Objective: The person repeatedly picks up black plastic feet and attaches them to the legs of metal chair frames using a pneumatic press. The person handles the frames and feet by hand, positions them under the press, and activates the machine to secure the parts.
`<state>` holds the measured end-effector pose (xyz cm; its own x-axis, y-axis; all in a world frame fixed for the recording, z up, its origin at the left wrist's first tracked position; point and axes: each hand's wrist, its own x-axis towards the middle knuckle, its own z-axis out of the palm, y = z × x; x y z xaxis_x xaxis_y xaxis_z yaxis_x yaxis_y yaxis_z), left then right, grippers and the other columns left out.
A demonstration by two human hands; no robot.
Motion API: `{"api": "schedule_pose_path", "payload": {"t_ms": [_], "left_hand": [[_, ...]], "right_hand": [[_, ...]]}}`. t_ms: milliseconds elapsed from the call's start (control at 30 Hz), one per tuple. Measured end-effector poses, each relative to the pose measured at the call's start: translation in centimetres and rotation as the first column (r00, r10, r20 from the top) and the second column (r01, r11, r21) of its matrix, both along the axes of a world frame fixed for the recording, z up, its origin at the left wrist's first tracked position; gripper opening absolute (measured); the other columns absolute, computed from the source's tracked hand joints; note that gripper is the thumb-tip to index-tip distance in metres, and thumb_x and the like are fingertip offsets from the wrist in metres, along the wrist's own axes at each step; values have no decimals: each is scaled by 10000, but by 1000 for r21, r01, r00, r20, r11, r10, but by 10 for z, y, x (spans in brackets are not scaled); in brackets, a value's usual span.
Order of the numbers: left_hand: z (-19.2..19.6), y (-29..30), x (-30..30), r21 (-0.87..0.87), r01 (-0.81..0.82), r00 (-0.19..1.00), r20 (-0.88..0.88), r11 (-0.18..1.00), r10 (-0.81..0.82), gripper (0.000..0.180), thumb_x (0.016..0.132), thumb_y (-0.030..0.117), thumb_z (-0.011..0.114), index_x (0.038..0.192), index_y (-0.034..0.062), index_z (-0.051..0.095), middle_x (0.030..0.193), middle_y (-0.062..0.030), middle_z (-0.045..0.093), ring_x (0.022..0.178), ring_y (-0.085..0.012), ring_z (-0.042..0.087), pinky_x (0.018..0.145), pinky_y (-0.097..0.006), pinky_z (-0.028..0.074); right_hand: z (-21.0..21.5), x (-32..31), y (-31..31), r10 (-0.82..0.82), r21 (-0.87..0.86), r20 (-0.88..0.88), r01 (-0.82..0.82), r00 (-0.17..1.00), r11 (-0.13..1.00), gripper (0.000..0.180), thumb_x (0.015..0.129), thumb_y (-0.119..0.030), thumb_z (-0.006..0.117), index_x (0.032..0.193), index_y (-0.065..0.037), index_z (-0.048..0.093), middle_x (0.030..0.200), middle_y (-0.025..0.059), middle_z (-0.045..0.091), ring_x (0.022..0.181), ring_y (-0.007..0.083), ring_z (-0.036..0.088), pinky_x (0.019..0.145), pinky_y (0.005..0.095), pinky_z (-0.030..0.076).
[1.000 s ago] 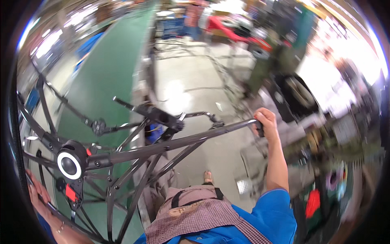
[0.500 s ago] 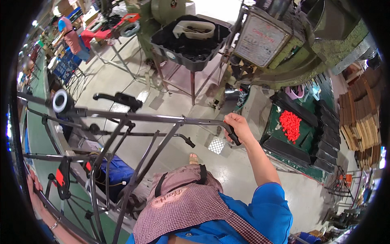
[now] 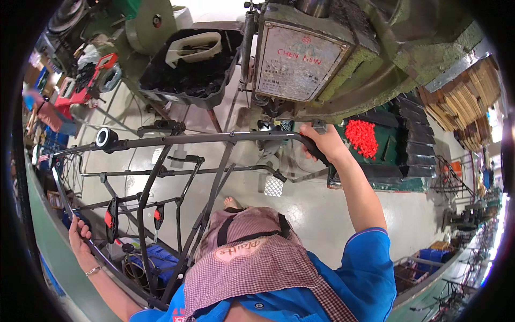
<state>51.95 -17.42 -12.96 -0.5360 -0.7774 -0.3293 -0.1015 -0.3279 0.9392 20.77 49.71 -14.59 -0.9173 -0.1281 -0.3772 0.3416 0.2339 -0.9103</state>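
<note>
A dark metal tube frame [image 3: 188,139], with several crossing tubes, spans the space in front of me, lifted above the floor. My right hand [image 3: 325,142] is closed around the bent, black-covered end [image 3: 311,147] of its top tube, right beneath the green machine [image 3: 343,112]. A small metal block [image 3: 318,126] of the machine is just above that hand. At the far left, my left hand [image 3: 80,239] grips a lower tube of the frame. Two black joints with red parts [image 3: 111,217] sit between the tubes. A white-and-black ring [image 3: 107,138] is on the top tube's left part.
A black bin [image 3: 188,99] holding dark parts and a beige scoop-like container stands ahead. Red small pieces [image 3: 362,138] lie on a green surface beside black trays [image 3: 413,145]. Stacked cardboard [image 3: 461,96] is at right. A green belt [image 3: 45,231] runs along the left.
I have turned and moved closer to the machine, bringing the frame along. The bent tube end is now under the machine. My left hand and arm have come further into view.
</note>
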Motion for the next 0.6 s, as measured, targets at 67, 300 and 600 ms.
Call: {"api": "schedule_pose_path", "payload": {"t_ms": [67,300,600], "left_hand": [[-27,-16,-27,45,29,1000,9,999,-29,199,935,289,605,856,136,504,645,52,417,459,-41,344,370,-197,275],[-59,-29,-96,85,130,991,18,988,-132,198,916,275,628,850,142,497,649,49,434,461,-51,357,383,-201,277],[-76,-28,-127,77,151,988,11,986,-152,213,899,297,645,863,137,510,629,41,447,440,-56,357,380,-212,257]], "right_hand": [[5,-2,-3,-13,53,-34,15,999,998,222,921,-237,581,872,-23,544,620,107,594,432,165,560,339,292,415],[-24,-25,8,-4,57,18,3,1000,998,166,902,-216,573,908,-54,611,625,59,605,461,141,576,349,258,408],[-69,-21,4,-6,329,-129,49,992,943,239,909,-239,588,1028,-32,596,768,75,656,666,182,623,543,271,471]]}}
